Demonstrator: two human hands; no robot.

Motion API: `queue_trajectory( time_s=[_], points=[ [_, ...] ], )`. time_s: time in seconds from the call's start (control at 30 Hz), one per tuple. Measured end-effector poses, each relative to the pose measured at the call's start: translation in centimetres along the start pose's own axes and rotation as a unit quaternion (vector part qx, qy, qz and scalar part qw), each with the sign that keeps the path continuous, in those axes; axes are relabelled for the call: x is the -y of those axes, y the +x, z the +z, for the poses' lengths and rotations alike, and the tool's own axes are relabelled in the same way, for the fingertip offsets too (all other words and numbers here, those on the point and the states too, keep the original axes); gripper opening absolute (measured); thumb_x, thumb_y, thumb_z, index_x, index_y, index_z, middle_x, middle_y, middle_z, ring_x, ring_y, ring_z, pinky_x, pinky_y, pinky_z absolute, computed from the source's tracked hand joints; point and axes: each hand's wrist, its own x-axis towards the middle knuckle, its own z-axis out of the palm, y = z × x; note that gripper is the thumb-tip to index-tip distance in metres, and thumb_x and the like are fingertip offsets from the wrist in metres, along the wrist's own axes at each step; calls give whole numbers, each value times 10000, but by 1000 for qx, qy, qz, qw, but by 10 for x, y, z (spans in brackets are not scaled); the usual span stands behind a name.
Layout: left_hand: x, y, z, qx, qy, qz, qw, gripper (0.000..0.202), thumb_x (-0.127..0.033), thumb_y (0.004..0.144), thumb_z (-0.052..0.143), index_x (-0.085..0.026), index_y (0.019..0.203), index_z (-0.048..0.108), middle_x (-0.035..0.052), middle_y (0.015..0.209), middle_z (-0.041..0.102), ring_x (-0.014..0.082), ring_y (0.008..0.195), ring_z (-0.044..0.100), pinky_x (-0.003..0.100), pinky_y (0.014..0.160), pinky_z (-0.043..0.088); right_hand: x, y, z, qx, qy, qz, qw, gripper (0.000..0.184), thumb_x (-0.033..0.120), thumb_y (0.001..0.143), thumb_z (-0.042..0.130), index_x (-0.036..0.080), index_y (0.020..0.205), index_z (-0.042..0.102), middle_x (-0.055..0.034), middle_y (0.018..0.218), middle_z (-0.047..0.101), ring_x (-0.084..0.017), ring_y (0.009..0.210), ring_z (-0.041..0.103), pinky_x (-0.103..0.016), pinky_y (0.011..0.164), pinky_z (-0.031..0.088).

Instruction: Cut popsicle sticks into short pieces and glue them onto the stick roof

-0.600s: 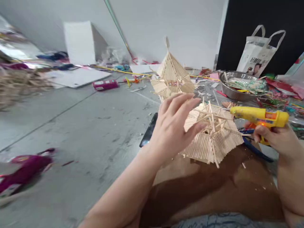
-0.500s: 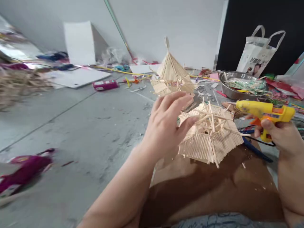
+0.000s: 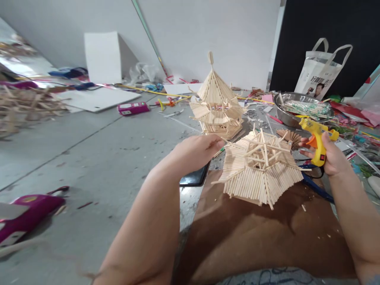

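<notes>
A roof-shaped model of thin wooden sticks (image 3: 261, 174) rests on my brown-clad leg (image 3: 252, 237). My left hand (image 3: 196, 152) is at the roof's left corner, fingers curled into a pinch. What they pinch is too small to make out. My right hand (image 3: 332, 158) is closed round a yellow hot glue gun (image 3: 317, 136), held just right of the roof with its nozzle pointing left and away. A taller stick pagoda (image 3: 215, 103) stands on the floor behind the roof.
A dark phone (image 3: 194, 178) lies on the grey floor below my left hand. A steel bowl (image 3: 286, 113) of coloured bits and a white bag (image 3: 320, 73) sit back right. A magenta object (image 3: 26, 209), pink box (image 3: 132, 107), white board (image 3: 102, 57) and stick pile (image 3: 26, 105) lie left.
My left hand has dropped from above the roof and closed from spread fingers into a pinch at its left corner. The glue gun has swung away from the roof to the right.
</notes>
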Motion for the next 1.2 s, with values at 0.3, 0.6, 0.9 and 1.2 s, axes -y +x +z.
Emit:
queue_trajectory(
  time_s=[0.3,0.6,0.9,1.2],
  points=[
    [13,6,6,-243,36,-61,967,409,-487,741,536,-222,1047,595,127,1312,459,391,1216,392,563,951,300,-9,5,0,10,17,45,999,383,589,758,536,226,799,650,-35,859,680,-177,799,651,-333,696,568],
    [2,-1,6,-354,-16,19,935,417,-470,758,560,-287,1133,556,-34,1393,378,285,1320,273,497,1084,183,-7,5,-4,20,31,29,999,399,630,740,522,246,739,630,-31,843,683,-194,820,653,-372,715,561],
    [-18,-20,14,-285,-8,90,954,306,-390,795,547,-229,1053,585,72,1205,550,231,1133,503,403,985,390,-13,3,4,43,50,51,997,399,639,681,584,248,746,630,-32,821,688,-197,759,660,-368,694,564],
    [-41,-52,37,-231,6,138,963,752,-628,697,575,-224,1306,397,123,1368,399,324,1280,314,484,1063,240,-15,0,4,63,37,59,996,390,635,742,516,257,765,609,-3,809,692,-171,784,665,-315,680,548]
  ],
)
